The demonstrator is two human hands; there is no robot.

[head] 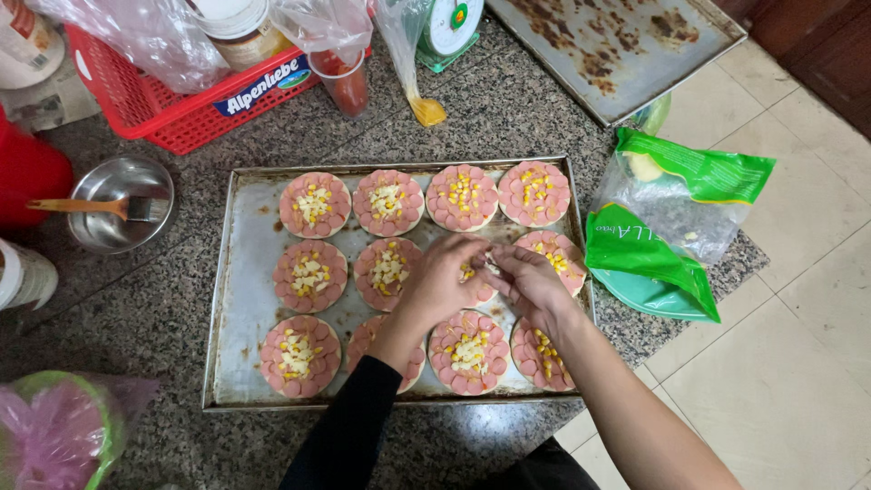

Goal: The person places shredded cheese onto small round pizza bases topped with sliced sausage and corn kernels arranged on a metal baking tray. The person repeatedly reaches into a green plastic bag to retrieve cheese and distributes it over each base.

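Observation:
A metal baking tray (243, 299) on a granite counter holds several small round pizzas topped with sausage slices, corn and cheese, such as the far-left one in the back row (314, 204). My left hand (442, 279) and my right hand (529, 283) meet over a mini pizza (469, 274) in the middle row, mostly hiding it. The fingers of both hands are pinched together around a small pale bit of topping between them. The left arm wears a black sleeve; the right forearm is bare.
A green-and-clear bag of shredded cheese (676, 204) lies right of the tray on a green plate (646, 295). A steel bowl with a brush (118, 207), a red basket (172, 100), a cup of sauce (347, 82), a scale (449, 27) and a second tray (617, 45) stand behind.

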